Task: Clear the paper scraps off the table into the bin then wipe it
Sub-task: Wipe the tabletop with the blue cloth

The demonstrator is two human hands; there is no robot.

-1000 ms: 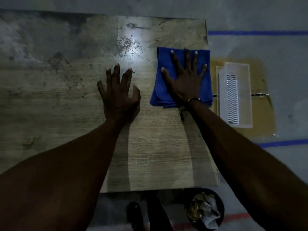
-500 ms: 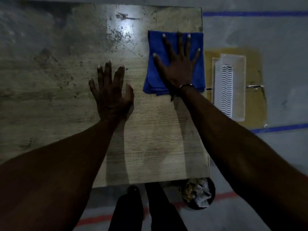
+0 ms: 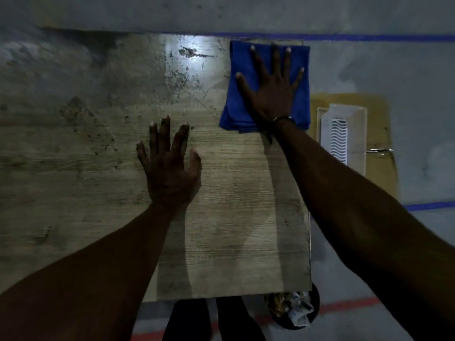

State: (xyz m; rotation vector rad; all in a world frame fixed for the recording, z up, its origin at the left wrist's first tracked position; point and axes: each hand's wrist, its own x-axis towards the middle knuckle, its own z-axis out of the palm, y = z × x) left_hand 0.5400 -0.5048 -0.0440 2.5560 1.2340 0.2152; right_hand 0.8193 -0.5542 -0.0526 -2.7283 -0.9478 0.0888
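Two bare hands lie flat on a worn wooden table [image 3: 221, 230], its pale grained top rectangular, scuffed and blotched with dark marks, a glare of light near the far edge. Beside the table's right edge, on the grey floor crossed by blue and red tape lines, sits a tan cardboard sheet [image 3: 384, 119] bearing a white rectangular tray [image 3: 344, 134] with a wavy ribbed panel. A folded blue cloth [image 3: 238, 102], soft and napped, rests at the table's far right corner, overlapping the right edge slightly. The right hand [image 3: 273, 94], a thin band at its wrist, presses down on the cloth with straight fingers spread wide. The left hand [image 3: 170, 168] rests on bare wood near the middle, fingers straight and slightly apart. Below the near right corner, a round dark bin [image 3: 315, 301] holds crumpled paper scraps [image 3: 295, 311].
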